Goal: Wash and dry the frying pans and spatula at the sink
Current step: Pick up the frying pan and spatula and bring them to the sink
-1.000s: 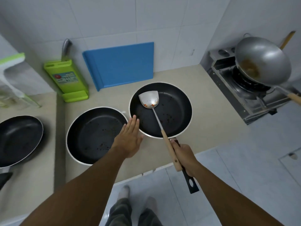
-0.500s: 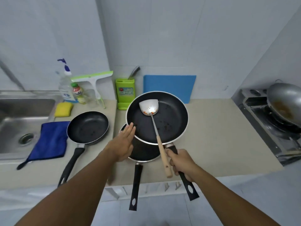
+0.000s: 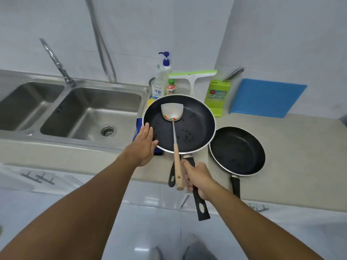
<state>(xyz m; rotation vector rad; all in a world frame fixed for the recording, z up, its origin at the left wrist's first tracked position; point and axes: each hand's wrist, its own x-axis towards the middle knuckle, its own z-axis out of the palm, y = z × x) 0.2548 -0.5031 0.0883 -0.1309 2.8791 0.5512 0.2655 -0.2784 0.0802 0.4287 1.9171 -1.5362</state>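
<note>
My right hand [image 3: 198,178] grips the black handle of a large dirty frying pan [image 3: 195,126] and holds it in the air just right of the sink. A metal spatula [image 3: 173,124] with a wooden handle lies in that pan, its blade stained orange. My left hand [image 3: 143,145] is flat with fingers apart against the pan's left rim. A second black frying pan [image 3: 237,151] rests on the counter to the right. Below the raised pan, the handle of a third pan [image 3: 171,175] shows; its body is hidden.
A steel double sink [image 3: 90,111] with a tap [image 3: 56,62] lies at the left. Behind the pan stand a soap pump bottle [image 3: 162,76], a small bottle [image 3: 170,87], a squeegee [image 3: 193,76], a green knife block [image 3: 217,94] and a blue cutting board [image 3: 266,98]. A blue cloth [image 3: 138,128] peeks out under the pan.
The raised pan with the spatula has travelled left from the counter toward the sink, both hands moving with it. My view has swung left, bringing the sink fully into sight.
</note>
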